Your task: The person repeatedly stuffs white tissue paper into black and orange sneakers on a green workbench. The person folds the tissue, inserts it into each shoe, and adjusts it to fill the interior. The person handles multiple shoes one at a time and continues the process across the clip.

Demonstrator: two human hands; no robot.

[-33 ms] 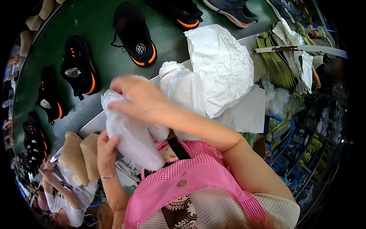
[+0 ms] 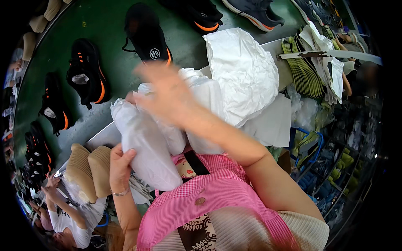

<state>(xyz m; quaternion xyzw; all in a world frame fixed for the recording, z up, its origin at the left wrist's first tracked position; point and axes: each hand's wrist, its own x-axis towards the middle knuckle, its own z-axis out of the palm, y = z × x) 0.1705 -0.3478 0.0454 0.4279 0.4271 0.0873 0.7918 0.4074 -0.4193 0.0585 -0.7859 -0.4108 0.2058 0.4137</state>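
My left hand (image 2: 120, 165) grips the lower left side of a long, rounded white paper-wrapped bundle (image 2: 146, 154), thumb against it and fingers partly hidden. What is inside the wrapping does not show. Over the bundle's upper end hovers my right hand (image 2: 165, 94), smeared by motion, so its grip is unclear. Two more white bundles, a middle one (image 2: 171, 136) and a right one (image 2: 205, 100), lean close beside the first under my right forearm. A crumpled sheet of white paper (image 2: 240, 75) lies to their right.
Black shoes with orange soles, among them a near one (image 2: 86, 73), stand on the green belt (image 2: 104, 21) ahead. Stacked beige insoles (image 2: 81, 171) sit at left; green-black insoles (image 2: 303, 69) at right. A co-worker (image 2: 73, 213) is at lower left. Shelving (image 2: 335, 175) stands at right.
My right hand has moved up and to the right, away from the held bundle's upper end. My left hand stays on the bundle, which has shifted slightly.
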